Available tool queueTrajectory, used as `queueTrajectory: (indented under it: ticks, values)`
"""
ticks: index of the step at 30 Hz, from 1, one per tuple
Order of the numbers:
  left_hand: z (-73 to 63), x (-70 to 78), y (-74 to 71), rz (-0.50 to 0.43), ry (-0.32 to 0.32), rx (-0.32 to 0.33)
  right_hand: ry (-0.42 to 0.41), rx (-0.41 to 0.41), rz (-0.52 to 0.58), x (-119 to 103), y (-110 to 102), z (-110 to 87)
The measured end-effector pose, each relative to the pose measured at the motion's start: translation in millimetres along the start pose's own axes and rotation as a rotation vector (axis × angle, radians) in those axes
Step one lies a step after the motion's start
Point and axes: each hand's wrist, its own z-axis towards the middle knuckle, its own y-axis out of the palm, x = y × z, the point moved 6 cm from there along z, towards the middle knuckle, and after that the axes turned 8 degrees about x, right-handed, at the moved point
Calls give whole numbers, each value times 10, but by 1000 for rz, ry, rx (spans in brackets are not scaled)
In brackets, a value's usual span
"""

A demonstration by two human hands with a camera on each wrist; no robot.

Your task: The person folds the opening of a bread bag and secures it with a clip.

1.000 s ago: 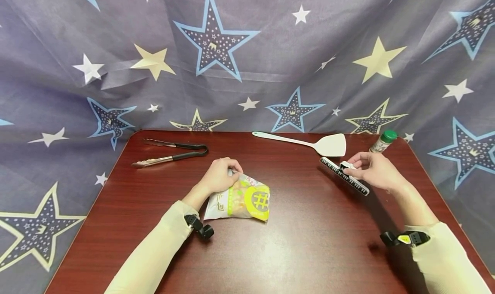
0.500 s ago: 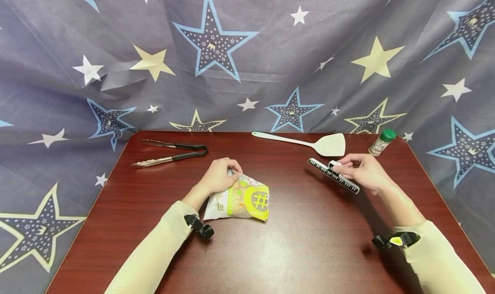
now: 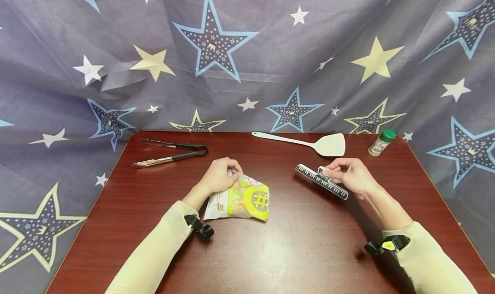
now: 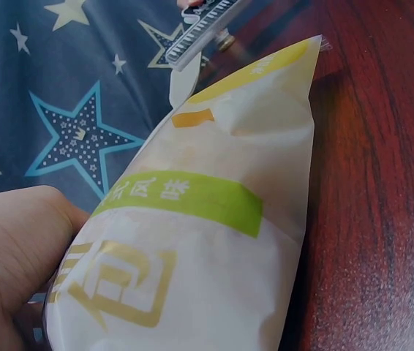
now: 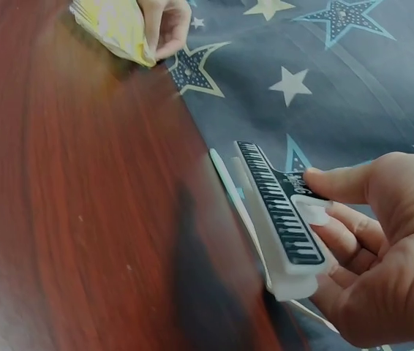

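Observation:
My left hand point(image 3: 221, 176) grips the upper left corner of a food packet point(image 3: 241, 199), white with a yellow-green print, which lies on the table. Up close in the left wrist view, the packet point(image 4: 185, 219) looks puffed, with pale contents faintly showing. My right hand point(image 3: 355, 176) pinches the handle of a wide white clip point(image 3: 322, 181) with a piano-key print, thumb on one side and fingers on the other. In the right wrist view the clip point(image 5: 280, 205) is held above the table, its jaws together, right of the packet.
Black-handled tongs point(image 3: 172, 152) lie spread at the back left of the brown table point(image 3: 294, 251). A white spatula point(image 3: 328, 145) lies along the back edge. A green-capped seasoning jar point(image 3: 382, 142) stands at the back right. Behind hangs a star-print curtain point(image 3: 263, 10).
My right hand has carried the clip leftward, toward the packet, and slightly nearer the front. The left hand and the packet have stayed where they were.

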Motion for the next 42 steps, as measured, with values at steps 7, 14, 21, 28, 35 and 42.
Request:
queueTrajectory:
  ticks: [7,14,21,28,35,42]
  values:
    - [-3,3,-3,-7,2,4,7,-45,77,18,189,-28]
    - [-4,12,5,-13,-1,7,22,-124,136,59,460,-44]
    - [-7,14,0,-11,3,7,76,-185,174,89,755,-7]
    - [5,2,10,-8,7,12,105,-196,121,94,965,17]
    - [5,-4,11,-11,14,13,116,-226,108,128,1102,41]
    - [6,-10,8,-1,11,14,108,-234,88,119,1157,48]
